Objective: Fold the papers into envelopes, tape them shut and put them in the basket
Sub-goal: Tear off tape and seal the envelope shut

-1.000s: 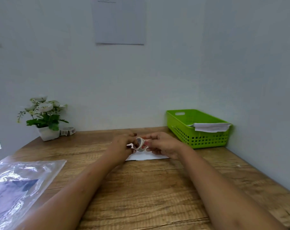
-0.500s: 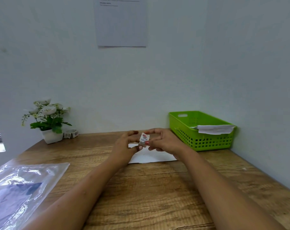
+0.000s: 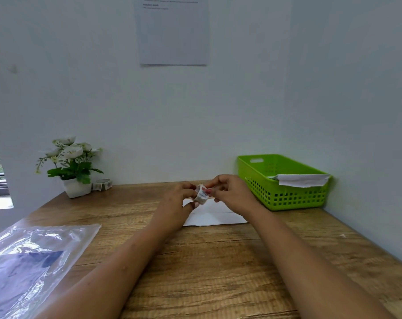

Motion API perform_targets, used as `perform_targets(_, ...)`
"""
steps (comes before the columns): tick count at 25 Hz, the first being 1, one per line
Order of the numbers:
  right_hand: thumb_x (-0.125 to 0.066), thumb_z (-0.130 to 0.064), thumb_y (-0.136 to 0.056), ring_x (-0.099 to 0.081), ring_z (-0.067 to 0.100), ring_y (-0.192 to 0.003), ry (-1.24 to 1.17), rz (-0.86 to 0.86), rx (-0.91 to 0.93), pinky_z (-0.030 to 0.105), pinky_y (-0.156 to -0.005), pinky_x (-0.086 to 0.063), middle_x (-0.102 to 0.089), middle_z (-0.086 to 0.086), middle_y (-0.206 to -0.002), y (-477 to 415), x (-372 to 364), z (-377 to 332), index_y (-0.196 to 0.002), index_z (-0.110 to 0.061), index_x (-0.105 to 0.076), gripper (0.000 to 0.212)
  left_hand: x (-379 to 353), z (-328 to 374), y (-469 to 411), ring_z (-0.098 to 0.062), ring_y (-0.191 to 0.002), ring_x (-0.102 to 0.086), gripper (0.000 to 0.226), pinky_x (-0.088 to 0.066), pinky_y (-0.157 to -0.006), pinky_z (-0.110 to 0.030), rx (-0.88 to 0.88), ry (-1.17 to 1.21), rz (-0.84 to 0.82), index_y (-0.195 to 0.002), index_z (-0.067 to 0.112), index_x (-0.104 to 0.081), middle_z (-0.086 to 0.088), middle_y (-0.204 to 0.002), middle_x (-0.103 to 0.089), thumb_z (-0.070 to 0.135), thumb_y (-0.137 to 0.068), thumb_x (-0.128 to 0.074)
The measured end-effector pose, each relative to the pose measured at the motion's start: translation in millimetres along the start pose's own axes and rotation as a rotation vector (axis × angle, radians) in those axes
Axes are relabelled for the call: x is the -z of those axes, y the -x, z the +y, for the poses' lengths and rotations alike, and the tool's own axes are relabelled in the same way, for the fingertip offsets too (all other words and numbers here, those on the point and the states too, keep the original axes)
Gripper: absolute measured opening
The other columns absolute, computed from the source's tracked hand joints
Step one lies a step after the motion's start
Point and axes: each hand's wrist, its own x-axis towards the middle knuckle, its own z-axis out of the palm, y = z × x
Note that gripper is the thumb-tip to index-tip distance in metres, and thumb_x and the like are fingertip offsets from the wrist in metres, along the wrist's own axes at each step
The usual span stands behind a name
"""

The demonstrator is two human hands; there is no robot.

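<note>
Both hands, the left hand (image 3: 177,199) and right hand (image 3: 230,192), pinch a small tape roll (image 3: 201,195) above the folded paper (image 3: 215,215) on the surface (image 3: 218,261).

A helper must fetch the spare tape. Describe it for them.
On the wooden table, find the white flower pot at the far left. The spare tape roll sits just right of it, by the wall. Unlike the held roll, nobody touches it.

head cam | wide-angle, worn | faces forward, slightly down | table (image 3: 218,261) near, wall (image 3: 241,111) beyond
</note>
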Motion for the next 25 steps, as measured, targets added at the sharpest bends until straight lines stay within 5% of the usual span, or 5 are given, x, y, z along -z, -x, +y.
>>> perform_targets(4,-0.073,-0.018,-0.081,-0.056,0.012,-0.066,0.002,0.012,0.004,0.026,-0.064,-0.049,-0.065,0.006,-0.076,-0.3,-2.5,-1.1,-0.092,-0.012,-0.067,0.013,1.8,1.5,-0.6,-0.009,-0.114,-0.050,0.019,-0.032,-0.090,-0.018,-0.014,-0.015,0.029,-0.104,0.023,-0.070,0.011,-0.129,-0.054,0.015,-0.089,-0.062)
perform_targets(8,-0.074,-0.026,-0.080,-0.062,0.008,-0.089,0.141,0.022,0.069,0.027,-0.081,-0.051,-0.066,-0.009,-0.094,-3.3,-4.1,0.5,-0.098,-0.028,-0.072,0.019,4.9,1.2,-1.0,-0.012,-0.118,-0.051,0.024,-0.034,-0.095,-0.019,-0.029,-0.082,0.019,-0.108,0.023,-0.070,0.008,-0.134,-0.054,0.013,-0.089,-0.061)
perform_targets(12,-0.075,-0.019,-0.078,-0.062,-0.001,-0.065,0.139,0.067,0.069,0.021,-0.068,-0.048,-0.062,-0.025,-0.051,-2.8,-5.1,-0.4,-0.085,-0.022,-0.074,0.008,6.1,3.0,0.6,-0.012,-0.117,-0.052,0.023,-0.033,-0.095,-0.018,-0.052,-0.072,0.034,-0.108,0.020,-0.070,0.007,-0.133,-0.056,0.011,-0.088,-0.061)
perform_targets(18,-0.068,-0.016,-0.085,-0.061,0.008,-0.070,0.199,0.090,0.144,0.025,-0.067,-0.050,-0.066,-0.009,-0.076,-3.0,-4.4,-2.4,-0.079,-0.023,-0.065,0.009,4.9,2.8,0.6,-0.012,-0.117,-0.050,0.024,-0.037,-0.097,-0.024,-0.045,-0.104,0.008,-0.114,0.023,-0.065,0.010,-0.135,-0.053,0.020,-0.092,-0.057)
perform_targets(25,-0.062,-0.009,-0.088,-0.053,0.000,-0.064,0.214,0.063,0.134,0.012,-0.058,-0.038,-0.061,-0.010,-0.073,-3.8,-2.3,-2.1,-0.083,-0.020,-0.062,0.011,6.2,0.0,1.5,-0.012,-0.110,-0.053,0.026,-0.038,-0.082,-0.024,-0.048,-0.151,0.011,-0.119,0.027,-0.058,0.010,-0.121,-0.061,0.025,-0.095,-0.049)
